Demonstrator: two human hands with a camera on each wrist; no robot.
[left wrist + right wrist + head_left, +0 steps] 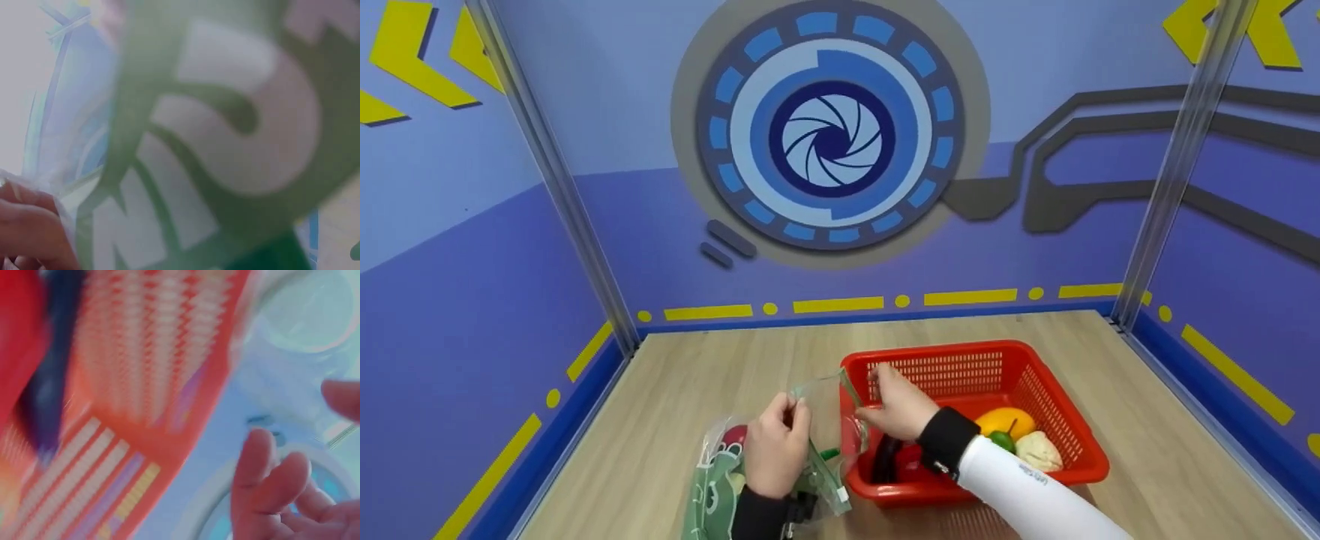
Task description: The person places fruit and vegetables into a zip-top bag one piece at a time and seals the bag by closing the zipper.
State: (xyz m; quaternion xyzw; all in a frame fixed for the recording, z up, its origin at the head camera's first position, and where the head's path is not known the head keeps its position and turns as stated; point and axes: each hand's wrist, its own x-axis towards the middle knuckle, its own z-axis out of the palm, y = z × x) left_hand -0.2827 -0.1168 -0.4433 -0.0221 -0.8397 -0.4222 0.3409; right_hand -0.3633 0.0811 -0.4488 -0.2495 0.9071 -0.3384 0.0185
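Observation:
A clear plastic zip bag [712, 495] with a green and white print lies at the lower left, its zip edges spread apart. Through it show a red round item [734, 436] and something green. My left hand [776, 446] pinches the bag's edge between thumb and fingers. Fingers and thumb of my right hand [896, 405] are spread apart beside the bag's other edge, over the left side of a red basket [975, 491]. In the right wrist view, nothing shows between that thumb and the fingers. Printed film fills most of the left wrist view.
In the basket lie a dark eggplant [885, 461], a yellow mango-like fruit [1011, 421], a green stemmed item [1001, 441] and a cream-coloured lumpy item [1039, 451]. Under everything is a wooden tabletop [682, 382], with printed blue-purple panels [622, 210] at the back and sides.

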